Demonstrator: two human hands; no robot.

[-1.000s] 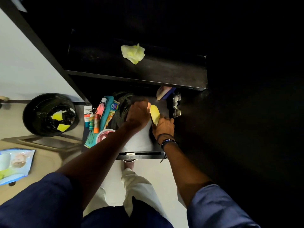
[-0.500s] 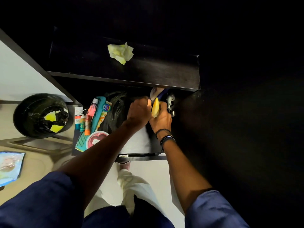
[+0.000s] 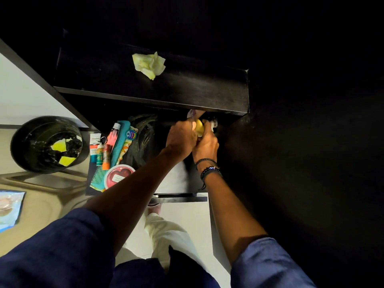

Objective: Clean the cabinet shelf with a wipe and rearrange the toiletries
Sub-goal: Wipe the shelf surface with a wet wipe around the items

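Note:
A crumpled yellow wipe (image 3: 149,64) lies on the black upper shelf (image 3: 187,88). Both my hands reach into the back right of the lower shelf (image 3: 180,199). My right hand (image 3: 206,144) grips a small yellow oval object (image 3: 200,127). Pressed against it, my left hand (image 3: 180,138) has its fingers curled onto a pale pink-and-white item (image 3: 192,114) just under the upper shelf's edge. On the lower shelf's left lie a teal comb (image 3: 118,146), small tubes (image 3: 99,152) and a round pink tin (image 3: 118,175).
A black bundle (image 3: 143,138) sits in the middle of the lower shelf, and a small metal piece (image 3: 214,123) shows beside my right hand. A black bin (image 3: 45,144) with yellow scraps stands on the floor at left. A blue packet (image 3: 10,206) lies at the left edge.
Both hands have moved deeper toward the back right corner of the lower shelf, the right one carrying the yellow object. My left hand has reached the pale item.

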